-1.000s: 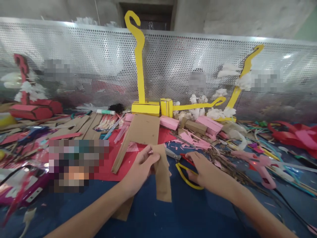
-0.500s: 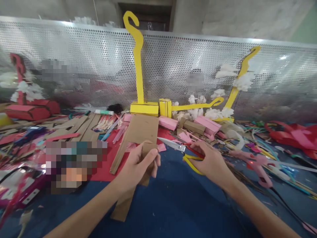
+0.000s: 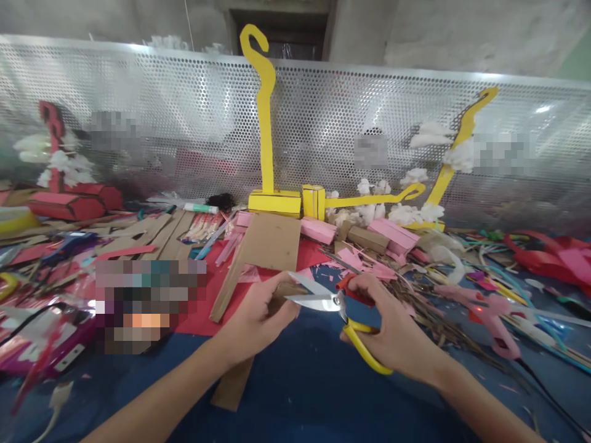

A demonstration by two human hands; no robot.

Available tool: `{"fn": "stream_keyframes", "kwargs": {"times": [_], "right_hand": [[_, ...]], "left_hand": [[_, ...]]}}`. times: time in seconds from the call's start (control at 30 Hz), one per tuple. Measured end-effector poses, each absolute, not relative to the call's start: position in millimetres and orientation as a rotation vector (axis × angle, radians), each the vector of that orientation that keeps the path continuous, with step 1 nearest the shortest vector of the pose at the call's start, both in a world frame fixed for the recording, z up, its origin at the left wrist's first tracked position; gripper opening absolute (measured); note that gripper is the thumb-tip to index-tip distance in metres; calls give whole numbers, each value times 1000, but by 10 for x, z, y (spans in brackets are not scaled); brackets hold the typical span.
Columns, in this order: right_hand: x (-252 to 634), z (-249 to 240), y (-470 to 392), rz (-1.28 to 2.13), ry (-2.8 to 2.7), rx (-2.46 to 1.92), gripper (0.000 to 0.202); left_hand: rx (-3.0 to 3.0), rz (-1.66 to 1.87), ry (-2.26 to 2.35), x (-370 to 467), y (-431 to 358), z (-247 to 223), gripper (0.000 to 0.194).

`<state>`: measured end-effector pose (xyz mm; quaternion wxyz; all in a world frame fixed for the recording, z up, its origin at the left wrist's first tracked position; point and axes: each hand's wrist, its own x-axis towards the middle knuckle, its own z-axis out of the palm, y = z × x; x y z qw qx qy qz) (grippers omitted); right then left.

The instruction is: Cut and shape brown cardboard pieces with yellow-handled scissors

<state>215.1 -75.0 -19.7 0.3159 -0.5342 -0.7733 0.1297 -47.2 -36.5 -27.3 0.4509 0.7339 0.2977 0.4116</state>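
Note:
Brown cardboard (image 3: 285, 289) is pinched in my left hand (image 3: 258, 320), whose fingers hide most of it. Below that wrist, a cardboard strip (image 3: 233, 386) shows on the blue surface; whether it joins the held piece is hidden. My right hand (image 3: 397, 335) grips scissors (image 3: 321, 301) with one red and one yellow handle. Their blades are spread apart, tips pointing left, close to the fingertips of my left hand and the cardboard edge. Just beyond, a flat cardboard panel (image 3: 272, 241) lies partly over red sheet (image 3: 194, 307).
Yellow hook-shaped pieces on blocks (image 3: 274, 202) stand along a perforated metal panel (image 3: 323, 111). A pink glue gun (image 3: 489, 314) with a cord lies at right, beside thin brown scraps (image 3: 443, 320). Pink box shapes (image 3: 318, 230) and a purple object (image 3: 60, 344) are also around.
The scissors have opened wide and moved left and slightly down, towards my left hand. My left hand has turned, so the held cardboard shows less. The view has shifted slightly.

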Motion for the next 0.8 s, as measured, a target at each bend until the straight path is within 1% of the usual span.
{"fn": "stream_keyframes", "kwargs": {"times": [0.13, 0.3, 0.8], "right_hand": [[2150, -194, -761, 373, -2042, -1383, 56], [2142, -195, -780, 375, -2038, -1357, 57], [2123, -173, -781, 407, -2035, -1386, 57]], "left_hand": [[1873, 1030, 731, -492, -367, -291, 6], [1910, 1000, 721, -487, -381, -266, 15], [1873, 1012, 689, -480, -388, -244, 11]]}}
